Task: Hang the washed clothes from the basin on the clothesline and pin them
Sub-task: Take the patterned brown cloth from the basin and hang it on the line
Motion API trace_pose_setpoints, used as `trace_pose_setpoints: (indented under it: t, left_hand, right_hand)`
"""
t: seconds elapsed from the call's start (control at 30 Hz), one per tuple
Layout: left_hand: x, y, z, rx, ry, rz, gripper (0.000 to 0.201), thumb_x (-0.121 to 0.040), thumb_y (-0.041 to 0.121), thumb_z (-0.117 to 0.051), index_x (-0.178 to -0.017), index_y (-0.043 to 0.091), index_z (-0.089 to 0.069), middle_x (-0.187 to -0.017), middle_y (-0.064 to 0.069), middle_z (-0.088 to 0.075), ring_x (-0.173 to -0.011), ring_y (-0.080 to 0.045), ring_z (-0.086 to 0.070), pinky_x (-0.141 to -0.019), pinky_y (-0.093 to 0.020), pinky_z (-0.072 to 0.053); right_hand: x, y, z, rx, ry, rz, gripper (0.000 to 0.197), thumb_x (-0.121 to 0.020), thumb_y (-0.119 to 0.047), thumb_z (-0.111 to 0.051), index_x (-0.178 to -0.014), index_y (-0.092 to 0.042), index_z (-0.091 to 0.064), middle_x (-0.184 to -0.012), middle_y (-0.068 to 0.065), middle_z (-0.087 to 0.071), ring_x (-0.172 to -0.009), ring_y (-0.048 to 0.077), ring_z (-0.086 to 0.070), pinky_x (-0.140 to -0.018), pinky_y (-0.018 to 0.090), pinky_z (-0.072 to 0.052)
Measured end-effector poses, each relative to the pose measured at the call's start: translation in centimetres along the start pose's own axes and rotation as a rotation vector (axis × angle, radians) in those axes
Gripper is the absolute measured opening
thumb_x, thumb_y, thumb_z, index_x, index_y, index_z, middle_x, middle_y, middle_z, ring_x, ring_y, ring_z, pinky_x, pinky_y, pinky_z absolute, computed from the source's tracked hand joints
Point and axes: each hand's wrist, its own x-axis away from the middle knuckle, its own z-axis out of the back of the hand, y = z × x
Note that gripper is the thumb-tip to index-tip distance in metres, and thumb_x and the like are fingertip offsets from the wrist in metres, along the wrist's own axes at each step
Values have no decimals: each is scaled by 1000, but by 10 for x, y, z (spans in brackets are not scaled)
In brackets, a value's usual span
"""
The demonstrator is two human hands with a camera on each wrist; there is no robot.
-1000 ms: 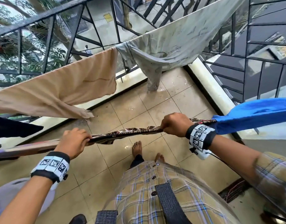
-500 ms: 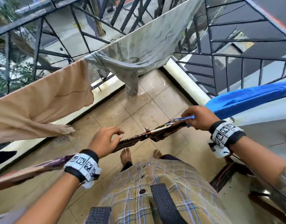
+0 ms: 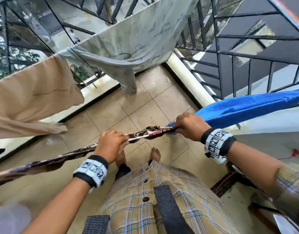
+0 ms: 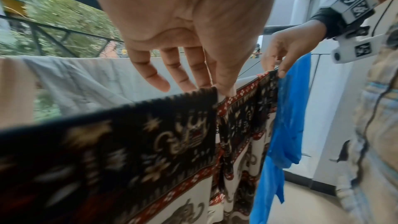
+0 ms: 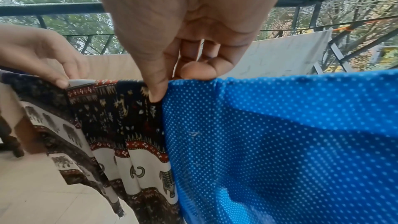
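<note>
A dark patterned cloth (image 3: 150,132) with red borders and elephant prints (image 5: 133,142) hangs over the clothesline in front of me. My left hand (image 3: 123,139) pinches its top edge between thumb and finger, the other fingers spread (image 4: 221,91). About a hand's width to the right, my right hand (image 3: 176,127) pinches the cloth's right end (image 5: 170,86), just where a blue dotted cloth (image 5: 280,125) begins on the same line. The stretch between my hands is bunched in folds. No peg shows in either hand.
On a farther line hang a beige cloth (image 3: 35,98) and a grey-white garment (image 3: 128,44). A black metal railing (image 3: 229,53) and a pale ledge (image 3: 187,78) bound the tiled floor (image 3: 111,112). My bare foot (image 3: 155,154) stands below the line.
My left hand has slid right along the line towards my right hand, from a full grip to a pinch. The right hand has moved to the blue cloth's edge, and the patterned cloth has bunched between them.
</note>
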Motion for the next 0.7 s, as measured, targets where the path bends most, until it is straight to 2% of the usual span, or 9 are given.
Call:
trace_pose_setpoints:
  t: [0.1,0.2,0.33,0.47,0.6,0.7]
  left_hand:
    - [17,-23,7,-21,45,32,10,-82,32,-73,-91,27,-77,-92,9,-72,-87,-20,-60,-74,-40,-42]
    - [29,-34,10,48,89,137,8,-84,29,-74,-91,27,-77,-95,11,-72,-89,-21,-56,-74,-40,-38]
    - [34,-42,9,155,120,216,8,-88,30,-71,-93,29,-77,-97,14,-71,-92,-17,-53,-78,-43,-40]
    - [32,-45,13,225,177,289,16,-87,32,-65,-92,24,-78,-95,8,-73,-94,-20,-57,-86,-45,-46]
    - [29,-33,20,291,218,312,19,-87,33,-62,-90,21,-76,-93,4,-74,-91,-23,-62,-85,-42,-50]
    - [23,-35,32,431,355,438,13,-91,29,-64,-89,21,-74,-85,2,-71,-83,-22,-65,-78,-34,-50]
  right_hand:
    - [1,9,3,-32,30,58,16,-82,-20,-69,-97,-22,-77,-89,0,-67,-90,25,-58,-68,30,-39]
    - [2,18,8,-64,33,77,14,-81,-18,-72,-93,-20,-79,-87,2,-68,-86,26,-59,-68,29,-35]
    - [2,30,9,-150,19,63,10,-79,-24,-77,-89,-23,-79,-86,-3,-70,-82,20,-61,-67,24,-32]
    - [0,41,11,-322,2,73,7,-77,-28,-75,-83,-25,-78,-80,-10,-70,-72,5,-59,-67,22,-40]
    - [-2,44,20,-575,19,-72,5,-80,-17,-75,-83,-18,-79,-77,-6,-72,-71,6,-66,-67,21,-51]
    - [-2,40,26,-998,26,-293,7,-90,-2,-66,-87,-6,-70,-68,2,-69,-58,8,-65,-52,22,-54]
